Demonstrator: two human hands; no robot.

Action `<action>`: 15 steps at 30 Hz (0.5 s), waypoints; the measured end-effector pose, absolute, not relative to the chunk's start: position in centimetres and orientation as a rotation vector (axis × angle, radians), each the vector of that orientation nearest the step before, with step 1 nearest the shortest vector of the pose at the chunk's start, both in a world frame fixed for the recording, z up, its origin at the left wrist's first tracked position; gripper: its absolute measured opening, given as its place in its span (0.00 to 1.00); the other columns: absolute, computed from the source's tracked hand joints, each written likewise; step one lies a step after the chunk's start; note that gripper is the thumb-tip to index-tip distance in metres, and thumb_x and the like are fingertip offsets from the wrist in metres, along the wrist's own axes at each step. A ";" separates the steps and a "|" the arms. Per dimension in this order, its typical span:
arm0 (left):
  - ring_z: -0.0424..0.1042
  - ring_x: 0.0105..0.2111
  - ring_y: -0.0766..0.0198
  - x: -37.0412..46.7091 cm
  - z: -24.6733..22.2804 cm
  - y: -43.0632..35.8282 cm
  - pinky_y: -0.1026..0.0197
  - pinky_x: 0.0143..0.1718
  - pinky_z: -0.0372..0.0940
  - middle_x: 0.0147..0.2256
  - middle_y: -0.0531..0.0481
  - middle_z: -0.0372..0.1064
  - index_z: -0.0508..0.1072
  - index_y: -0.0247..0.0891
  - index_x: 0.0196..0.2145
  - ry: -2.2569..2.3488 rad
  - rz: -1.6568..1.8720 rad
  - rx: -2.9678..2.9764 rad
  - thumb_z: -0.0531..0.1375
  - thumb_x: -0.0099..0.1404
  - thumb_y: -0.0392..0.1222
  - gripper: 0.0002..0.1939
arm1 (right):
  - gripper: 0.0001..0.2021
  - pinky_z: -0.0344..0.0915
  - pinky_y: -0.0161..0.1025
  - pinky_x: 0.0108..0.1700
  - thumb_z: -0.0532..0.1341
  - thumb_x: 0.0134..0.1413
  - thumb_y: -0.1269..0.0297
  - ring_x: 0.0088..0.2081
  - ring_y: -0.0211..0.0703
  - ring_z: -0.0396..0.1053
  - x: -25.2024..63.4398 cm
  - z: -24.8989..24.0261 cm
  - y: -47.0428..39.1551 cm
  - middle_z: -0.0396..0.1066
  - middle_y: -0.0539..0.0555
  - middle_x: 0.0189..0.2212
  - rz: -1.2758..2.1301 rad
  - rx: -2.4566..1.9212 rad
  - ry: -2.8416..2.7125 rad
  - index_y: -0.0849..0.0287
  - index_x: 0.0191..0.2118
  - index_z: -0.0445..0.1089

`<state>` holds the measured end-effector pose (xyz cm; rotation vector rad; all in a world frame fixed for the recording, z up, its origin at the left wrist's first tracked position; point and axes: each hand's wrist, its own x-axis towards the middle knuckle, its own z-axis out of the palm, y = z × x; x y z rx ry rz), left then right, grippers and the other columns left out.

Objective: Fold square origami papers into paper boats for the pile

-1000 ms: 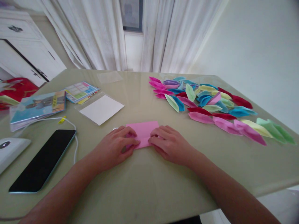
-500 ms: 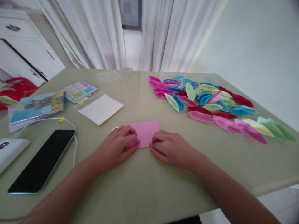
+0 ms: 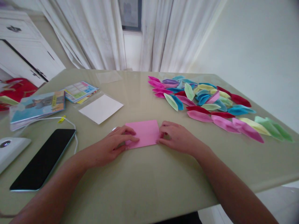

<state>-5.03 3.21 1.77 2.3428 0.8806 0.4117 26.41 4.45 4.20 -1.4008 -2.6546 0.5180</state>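
Observation:
A pink sheet of paper (image 3: pixel 146 132), folded into a small rectangle, lies flat on the table. My left hand (image 3: pixel 114 143) holds it at the left end, its forefinger resting on top and its thumb at the lower left corner. At the opposite end, my right hand (image 3: pixel 176 137) pinches the right edge between thumb and curled fingers. Part of the paper's left side is covered by my left fingers. A small shiny object (image 3: pixel 113 128) shows just behind my left hand; I cannot make out what it is.
Many folded paper boats or petal shapes (image 3: pixel 202 98) in several colours spread over the right rear. A white sheet in a clear sleeve (image 3: pixel 101 109), booklets (image 3: pixel 38 105), a phone (image 3: pixel 44 158), a white cable (image 3: pixel 76 143) and a white device (image 3: pixel 14 149) lie on the left.
My left hand has slid left and my right hand has moved right and slightly back, to the paper's ends. More of the pink paper's surface now shows between them.

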 end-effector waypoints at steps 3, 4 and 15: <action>0.65 0.65 0.53 -5.3 1.7 3.5 0.46 0.67 0.62 0.63 0.46 0.65 0.75 0.54 0.60 0.884 0.407 2.335 0.56 0.77 0.36 0.21 | 0.09 0.62 0.40 0.42 0.73 0.60 0.60 0.40 0.46 0.71 27.2 4.3 4.9 0.72 0.54 0.40 0.616 -1.432 -2.581 0.59 0.38 0.76; 0.64 0.66 0.52 -5.4 1.7 3.5 0.46 0.68 0.61 0.64 0.46 0.64 0.76 0.55 0.60 0.886 0.399 2.332 0.56 0.77 0.37 0.20 | 0.08 0.63 0.40 0.42 0.72 0.60 0.61 0.40 0.46 0.71 27.4 4.4 5.0 0.72 0.54 0.40 0.608 -1.439 -2.572 0.59 0.38 0.76; 0.71 0.49 0.50 -1.3 2.8 0.9 0.47 0.52 0.63 0.48 0.46 0.74 0.74 0.53 0.62 1.071 0.302 2.443 0.61 0.75 0.48 0.19 | 0.11 0.67 0.50 0.57 0.62 0.72 0.61 0.51 0.53 0.73 25.5 3.8 3.9 0.77 0.60 0.50 0.459 -0.980 -2.711 0.58 0.53 0.76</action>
